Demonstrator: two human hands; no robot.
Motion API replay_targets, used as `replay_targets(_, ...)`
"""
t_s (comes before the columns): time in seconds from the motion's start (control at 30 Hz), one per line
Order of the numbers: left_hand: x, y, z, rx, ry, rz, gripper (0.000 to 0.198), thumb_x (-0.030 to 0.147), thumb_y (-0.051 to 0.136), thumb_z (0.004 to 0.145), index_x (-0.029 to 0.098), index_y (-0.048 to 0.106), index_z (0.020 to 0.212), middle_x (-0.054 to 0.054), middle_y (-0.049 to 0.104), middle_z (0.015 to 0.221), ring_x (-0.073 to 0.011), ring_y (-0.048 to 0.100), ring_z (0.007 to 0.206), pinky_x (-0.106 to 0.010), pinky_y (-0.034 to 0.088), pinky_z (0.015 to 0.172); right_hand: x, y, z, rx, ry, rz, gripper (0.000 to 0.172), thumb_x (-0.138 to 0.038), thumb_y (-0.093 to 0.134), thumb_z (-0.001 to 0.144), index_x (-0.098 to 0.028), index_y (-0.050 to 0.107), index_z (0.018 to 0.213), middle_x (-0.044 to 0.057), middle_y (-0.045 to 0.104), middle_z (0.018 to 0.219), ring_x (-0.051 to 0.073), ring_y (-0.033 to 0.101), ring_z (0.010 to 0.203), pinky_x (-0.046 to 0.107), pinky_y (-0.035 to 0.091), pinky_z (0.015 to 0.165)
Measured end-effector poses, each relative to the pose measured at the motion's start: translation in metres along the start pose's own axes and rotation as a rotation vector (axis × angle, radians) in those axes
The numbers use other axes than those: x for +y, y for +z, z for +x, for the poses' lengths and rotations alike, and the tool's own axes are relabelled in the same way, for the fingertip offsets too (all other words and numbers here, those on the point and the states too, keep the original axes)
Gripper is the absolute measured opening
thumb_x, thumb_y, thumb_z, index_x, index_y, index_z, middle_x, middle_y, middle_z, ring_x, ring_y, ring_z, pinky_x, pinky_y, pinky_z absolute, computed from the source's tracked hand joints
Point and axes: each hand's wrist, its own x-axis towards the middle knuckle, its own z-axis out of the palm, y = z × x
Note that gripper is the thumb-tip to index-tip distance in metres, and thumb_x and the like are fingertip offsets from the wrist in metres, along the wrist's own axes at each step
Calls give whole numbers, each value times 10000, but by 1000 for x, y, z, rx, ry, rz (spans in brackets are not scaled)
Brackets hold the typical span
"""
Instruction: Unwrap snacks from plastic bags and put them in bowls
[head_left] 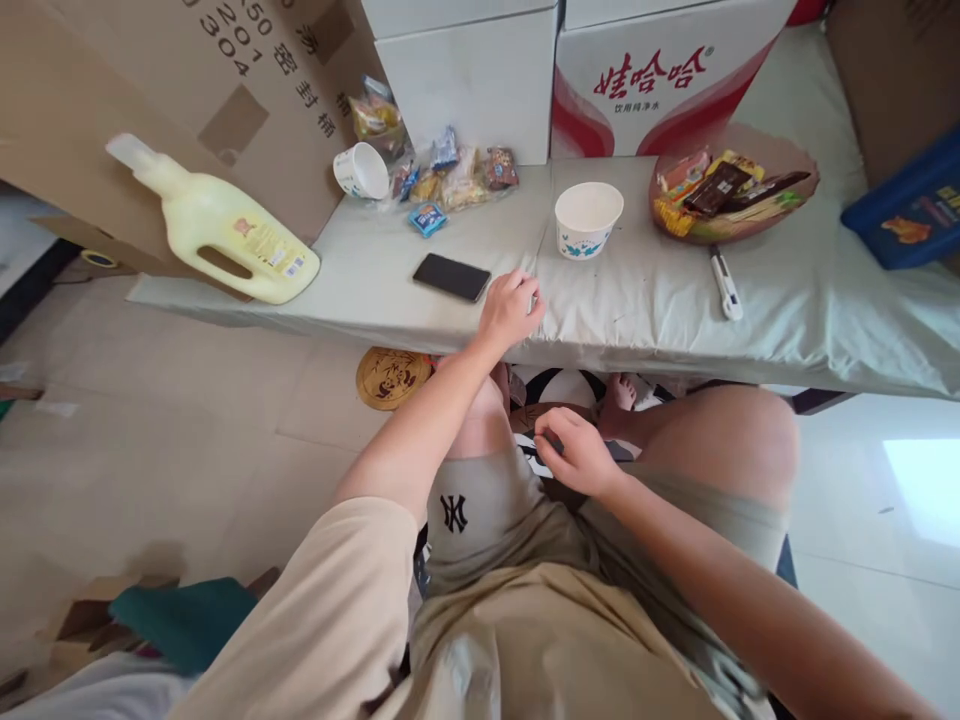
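My left hand (513, 308) rests at the front edge of the cloth-covered table (645, 300), its fingers curled in, with no object showing in it. Just left of it lies a black phone (451, 277), flat on the cloth. Beyond it, to the right, an upright white paper bowl (589, 222) with blue leaf marks stands apart from the hand. Over my lap hovers my right hand (576, 450), loosely closed, with nothing visible in its fingers. A second paper bowl (361, 171) lies tipped on its side at the back left.
Snack packets (457, 180) and a small blue packet (427, 219) lie at the back. A yellow jug-like bottle (232, 235) leans at the left. On the right are a snack basket (731, 190), a white box cutter (725, 284) and a blue package (911, 205). Cartons (465, 90) stand behind.
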Motion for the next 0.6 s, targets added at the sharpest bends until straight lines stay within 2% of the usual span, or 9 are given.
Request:
replay_targets(0.07, -10, 1, 24, 5, 12, -14, 121, 206, 519, 875, 194, 639, 887, -100, 638, 1006, -230, 605, 967, -388, 443, 931, 9, -28, 35, 94, -28, 92, 155, -260, 465, 927, -211, 521, 791, 26, 578, 714, 162, 527, 689, 266, 400, 663)
replay_targets(0.13, -26, 2, 51, 13, 10, -31, 106, 203, 528, 871, 198, 631, 897, -94, 634, 1015, -224, 603, 985, -374, 444, 939, 27, -50, 75, 131, 9, 81, 233, -302, 451, 925, -214, 490, 713, 18, 553, 654, 155, 515, 643, 266, 371, 635)
replay_targets(0.2, -48, 4, 84, 20, -34, -44, 101, 206, 531, 874, 202, 624, 912, -89, 633, 1030, -222, 603, 1007, -362, 449, 940, 47, -62, 113, 109, 119, 7, 309, -339, 432, 912, -217, 447, 628, 11, 507, 574, 144, 466, 566, 276, 308, 582)
replay_targets(0.3, -93, 10, 140, 25, -156, -31, 112, 231, 540, 883, 208, 616, 962, -94, 632, 1058, -233, 597, 1060, -371, 444, 966, 69, -64, 153, -25, 270, -51, 359, -343, 402, 906, -211, 444, 574, 14, 488, 516, 133, 431, 516, 288, 248, 555)
replay_targets(0.37, -126, 17, 179, 37, -220, -1, 158, 268, 572, 871, 220, 618, 1015, -102, 634, 1087, -256, 580, 1115, -403, 424, 1006, 72, -58, 166, -148, 232, -12, 360, -329, 395, 911, -200, 493, 589, 23, 543, 544, 130, 470, 537, 288, 248, 562)
replay_targets(0.47, -167, 30, 231, 33, -218, 34, 295, 330, 677, 786, 276, 630, 1073, -102, 632, 1177, -310, 508, 1242, -467, 374, 1068, 66, -47, 172, -300, 91, 34, 347, -348, 421, 912, -197, 567, 637, 25, 624, 606, 128, 497, 545, 299, 205, 547)
replay_targets(0.6, -194, 48, 272, -100, -259, 20, 406, 346, 778, 666, 315, 645, 1048, -83, 637, 1163, -354, 468, 1263, -540, 316, 1095, 58, -40, 177, -366, 16, 84, 306, -352, 442, 914, -205, 620, 713, 21, 682, 673, 129, 515, 549, 304, 160, 525)
